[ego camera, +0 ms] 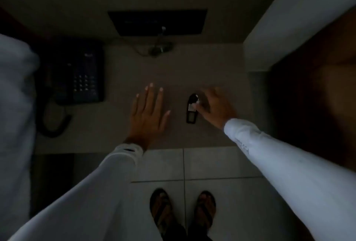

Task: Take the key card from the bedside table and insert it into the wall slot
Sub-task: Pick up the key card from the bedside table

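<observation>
The room is dim. A dark, narrow key card (191, 112) with a pale tag near its middle lies on the grey bedside table (115, 125). My right hand (216, 107) is at the card's right side, fingertips touching its upper part near the pale tag; whether they grip it is unclear. My left hand (149, 112) lies flat on the table, fingers spread, a hand's width left of the card. No wall slot is visible.
A black desk phone (77, 71) with a coiled cord sits at the table's left. A dark wall panel (158, 22) with a cable is behind the table. White bedding (15, 106) on the left, white wall and wooden surface (317, 67) on the right, tiled floor below.
</observation>
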Demonstrator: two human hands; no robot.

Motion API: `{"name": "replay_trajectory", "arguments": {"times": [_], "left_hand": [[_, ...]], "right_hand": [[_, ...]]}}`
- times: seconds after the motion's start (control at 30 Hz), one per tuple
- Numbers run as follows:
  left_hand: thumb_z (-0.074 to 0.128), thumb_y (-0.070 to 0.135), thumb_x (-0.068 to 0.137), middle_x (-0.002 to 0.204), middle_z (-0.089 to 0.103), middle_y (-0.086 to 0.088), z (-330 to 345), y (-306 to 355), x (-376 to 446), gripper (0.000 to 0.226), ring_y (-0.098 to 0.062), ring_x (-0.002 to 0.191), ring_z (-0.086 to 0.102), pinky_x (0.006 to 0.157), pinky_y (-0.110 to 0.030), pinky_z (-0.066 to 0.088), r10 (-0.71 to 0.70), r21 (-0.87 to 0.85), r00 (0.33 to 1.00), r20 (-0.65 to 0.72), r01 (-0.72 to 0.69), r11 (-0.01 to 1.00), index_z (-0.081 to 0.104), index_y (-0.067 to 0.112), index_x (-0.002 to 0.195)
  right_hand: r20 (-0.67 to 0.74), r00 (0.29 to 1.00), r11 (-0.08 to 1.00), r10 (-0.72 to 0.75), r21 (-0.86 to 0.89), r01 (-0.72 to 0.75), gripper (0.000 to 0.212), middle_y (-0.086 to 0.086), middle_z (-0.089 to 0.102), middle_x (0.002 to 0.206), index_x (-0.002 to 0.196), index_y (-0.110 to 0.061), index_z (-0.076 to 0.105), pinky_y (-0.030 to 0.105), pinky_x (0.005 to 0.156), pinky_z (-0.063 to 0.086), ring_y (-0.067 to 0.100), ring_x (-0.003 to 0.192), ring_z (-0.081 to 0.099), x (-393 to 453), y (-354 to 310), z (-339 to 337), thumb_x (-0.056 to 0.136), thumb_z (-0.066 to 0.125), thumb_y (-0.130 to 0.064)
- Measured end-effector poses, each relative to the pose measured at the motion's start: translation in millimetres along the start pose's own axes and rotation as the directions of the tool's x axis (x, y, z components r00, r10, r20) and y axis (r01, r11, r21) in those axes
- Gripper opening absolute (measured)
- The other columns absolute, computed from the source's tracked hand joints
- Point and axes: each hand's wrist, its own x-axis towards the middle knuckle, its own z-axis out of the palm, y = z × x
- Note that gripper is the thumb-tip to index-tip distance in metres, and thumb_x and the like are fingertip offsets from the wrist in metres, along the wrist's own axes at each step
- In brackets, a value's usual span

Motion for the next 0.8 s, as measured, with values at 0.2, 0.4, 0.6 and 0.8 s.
{"name": "replay_trajectory", "arguments": {"times": [0.2, 0.4, 0.6, 0.8], "left_hand": [[0.046, 0.036, 0.108, 0.170, 0.028, -0.028, 51, -4, 9, 0.064, -0.042, 0.159, 0.026, 0.130, -0.062, 0.025, 0.023, -0.060, 0.998, 0.053, -0.019, 0.998, 0.034, 0.004, 0.162], [0.046, 0.036, 0.110, 0.171, 0.025, -0.029, 50, -7, 11, 0.064, -0.043, 0.160, 0.024, 0.130, -0.061, 0.024, 0.041, -0.026, 0.998, 0.056, -0.040, 0.999, 0.031, 0.003, 0.163], [0.054, 0.034, 0.109, 0.171, 0.023, -0.029, 29, -9, 14, 0.069, -0.044, 0.160, 0.022, 0.131, -0.059, 0.024, 0.031, -0.076, 0.993, 0.110, -0.023, 0.997, 0.029, -0.002, 0.162], [0.033, 0.043, 0.110, 0.169, 0.027, -0.030, -38, -6, 27, 0.068, -0.044, 0.158, 0.026, 0.129, -0.060, 0.029, 0.035, -0.023, 0.998, 0.057, -0.034, 0.999, 0.032, -0.001, 0.161]], "right_hand": [[-0.064, 0.998, 0.993, -0.006, 0.120, 0.014, 0.045, 0.007, 0.055, 0.120, 0.116, -0.025, 0.065, 0.037, 0.097, 0.049, 0.024, 0.107, 0.059, 34, 14, 26, 0.076, 0.080, -0.038], [0.004, 0.999, 0.965, 0.035, 0.261, -0.034, 0.034, -0.008, 0.063, 0.083, 0.096, -0.020, 0.073, 0.013, 0.068, 0.046, -0.001, 0.069, 0.056, 50, 11, 21, 0.066, 0.088, -0.026], [0.159, 0.986, 0.927, 0.048, 0.360, -0.103, 0.023, 0.003, 0.062, 0.078, 0.087, -0.009, 0.075, 0.027, 0.073, 0.048, 0.012, 0.075, 0.059, 55, 3, -3, 0.067, 0.087, -0.005], [0.095, 0.991, 0.930, 0.090, 0.348, -0.117, 0.025, 0.011, 0.073, 0.086, 0.090, 0.001, 0.076, 0.031, 0.078, 0.053, 0.018, 0.080, 0.065, 36, -26, -53, 0.067, 0.087, -0.003]]}}
